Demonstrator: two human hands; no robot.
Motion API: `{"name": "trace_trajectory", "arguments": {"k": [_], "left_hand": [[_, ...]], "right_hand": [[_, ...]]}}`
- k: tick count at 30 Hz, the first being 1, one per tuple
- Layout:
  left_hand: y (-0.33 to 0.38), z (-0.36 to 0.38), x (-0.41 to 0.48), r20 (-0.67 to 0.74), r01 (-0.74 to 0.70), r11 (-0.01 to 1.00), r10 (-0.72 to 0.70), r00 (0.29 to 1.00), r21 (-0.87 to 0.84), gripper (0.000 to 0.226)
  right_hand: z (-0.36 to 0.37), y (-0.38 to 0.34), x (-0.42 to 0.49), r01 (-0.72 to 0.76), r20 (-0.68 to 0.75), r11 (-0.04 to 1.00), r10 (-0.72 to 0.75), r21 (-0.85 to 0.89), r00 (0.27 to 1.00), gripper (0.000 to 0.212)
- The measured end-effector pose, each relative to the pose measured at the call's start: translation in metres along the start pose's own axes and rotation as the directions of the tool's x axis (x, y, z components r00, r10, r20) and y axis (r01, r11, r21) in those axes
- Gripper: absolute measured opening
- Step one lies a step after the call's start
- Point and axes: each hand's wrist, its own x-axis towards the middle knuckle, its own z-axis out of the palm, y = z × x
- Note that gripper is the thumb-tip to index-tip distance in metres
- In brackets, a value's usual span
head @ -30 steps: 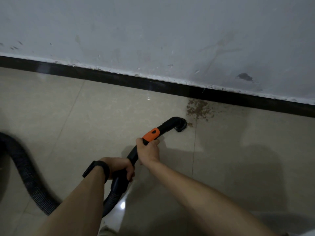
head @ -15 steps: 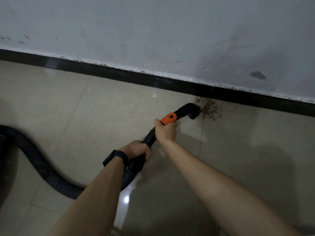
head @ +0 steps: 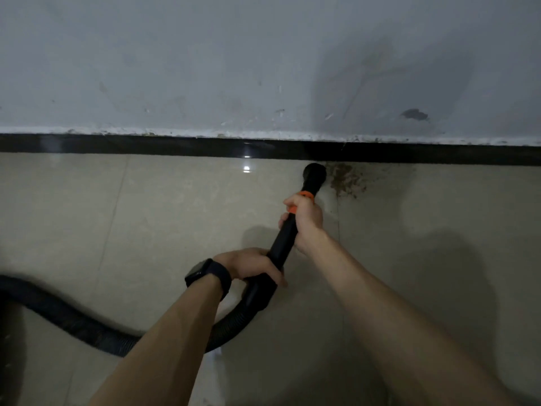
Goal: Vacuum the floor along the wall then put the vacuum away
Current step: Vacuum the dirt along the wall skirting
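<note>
Vacuum wand has reached the baseboard beside the dirt (right hand gripping).

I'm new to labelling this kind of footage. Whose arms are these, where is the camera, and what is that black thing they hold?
No machine here: the camera sits on a person's head, looking down at their own bare arms. The right hand grips a black rigid vacuum tube with an orange collar at that collar. The left hand, wearing a black wristband, grips it lower down, where a black ribbed hose trails away left. The tube's round mouth is at the beige tiled floor by the black skirting strip, left of a patch of brown dirt.
</note>
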Motion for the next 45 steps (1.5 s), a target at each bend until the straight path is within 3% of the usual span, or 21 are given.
{"name": "trace_trajectory", "arguments": {"k": [2,5,9,15,19,23,26,30,33,40,45], "left_hand": [[0.011,-0.002,-0.004,0.103,0.068,0.997,-0.07,0.992,0.025,0.024],[0.026,0.018,-0.002,0.291,0.14,0.988,-0.153,0.944,0.063,0.004],[0.034,0.066,0.016,0.377,0.153,0.987,-0.122,0.918,-0.052,0.024],[0.051,0.102,0.043,0.264,0.086,0.994,-0.101,0.959,0.069,0.022],[0.055,0.125,0.051,0.232,0.054,0.996,-0.071,0.97,0.077,0.025],[0.08,0.155,0.052,0.073,0.017,0.995,-0.024,0.997,0.098,0.023],[0.105,0.169,0.059,-0.039,-0.023,0.996,0.027,0.999,0.086,0.016],[0.141,0.171,0.063,-0.161,-0.128,0.913,0.204,0.966,0.388,0.025],[0.158,0.167,0.064,-0.159,-0.113,0.862,0.218,0.963,0.495,0.044],[0.195,0.163,0.085,-0.242,-0.125,0.813,0.311,0.919,0.569,0.035],[0.198,0.145,0.091,-0.3,-0.099,0.81,0.323,0.897,0.578,0.028]], "right_hand": [[-0.015,-0.003,-0.014,-0.045,0.05,0.994,0.041,0.095,0.998,0.013],[-0.04,-0.004,-0.034,-0.09,0.172,0.984,0.063,0.153,0.983,0.014],[-0.087,-0.004,-0.046,-0.071,0.188,0.977,0.033,0.203,0.982,0.009],[-0.146,0.005,-0.039,0.04,0.009,0.927,-0.047,0.372,0.999,0.007],[-0.169,0.003,-0.04,0.059,-0.068,0.94,-0.038,0.337,0.997,0.013],[-0.192,-0.016,-0.036,0.079,-0.177,0.952,-0.028,0.294,0.984,0.019],[-0.205,-0.042,-0.027,0.101,-0.187,0.965,-0.055,0.243,0.981,0.018],[-0.224,-0.084,-0.014,0.14,-0.216,0.963,-0.089,0.232,0.972,0.021],[-0.248,-0.108,-0.001,0.139,-0.193,0.951,-0.087,0.276,0.977,0.02],[-0.259,-0.151,0.033,0.123,-0.049,0.945,-0.113,0.303,0.992,0.02],[-0.243,-0.163,0.049,0.116,-0.074,0.952,-0.099,0.282,0.992,0.018]]}}
